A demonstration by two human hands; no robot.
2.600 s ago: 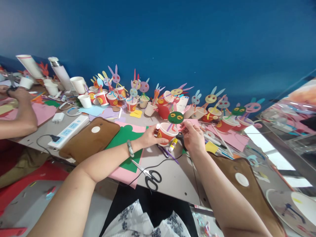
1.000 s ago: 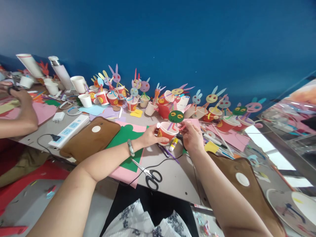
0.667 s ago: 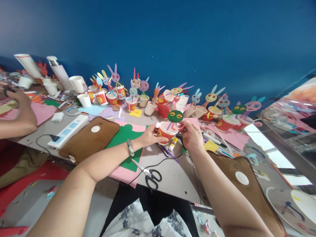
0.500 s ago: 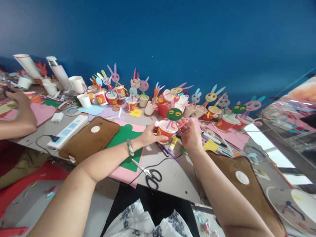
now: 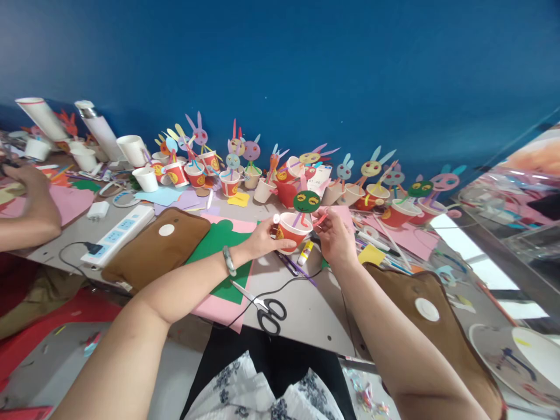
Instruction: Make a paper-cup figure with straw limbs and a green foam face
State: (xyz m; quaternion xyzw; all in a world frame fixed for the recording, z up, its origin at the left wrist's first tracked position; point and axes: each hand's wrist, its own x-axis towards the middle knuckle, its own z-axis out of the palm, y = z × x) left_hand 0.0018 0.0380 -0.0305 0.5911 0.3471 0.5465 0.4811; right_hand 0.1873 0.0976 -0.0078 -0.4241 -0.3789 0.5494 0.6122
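Note:
My left hand (image 5: 265,238) is wrapped round a red paper cup (image 5: 294,240) with a white rim, held above the table. From the cup rises a round green paper face (image 5: 307,202) with yellow eyes and pink ears, on a purple stem. A small white round piece (image 5: 276,219) shows by my left fingertips; its kind is unclear. On the cup's right side, my right hand (image 5: 336,234) has its fingers closed on a thin red strip (image 5: 321,220) that sticks out beside the rim. Below the cup lies a yellow glue stick (image 5: 305,253).
Black-handled scissors (image 5: 270,312) lie near the table edge, beside green paper (image 5: 227,280). Several animal-faced cups (image 5: 230,182) line the blue wall. A power strip (image 5: 125,233) and brown pouches (image 5: 160,245) flank my arms. Another person's arm (image 5: 35,204) is at far left.
The view has shifted slightly, so the things on the table sit a little further left. Both hands keep about the same hold at the cup.

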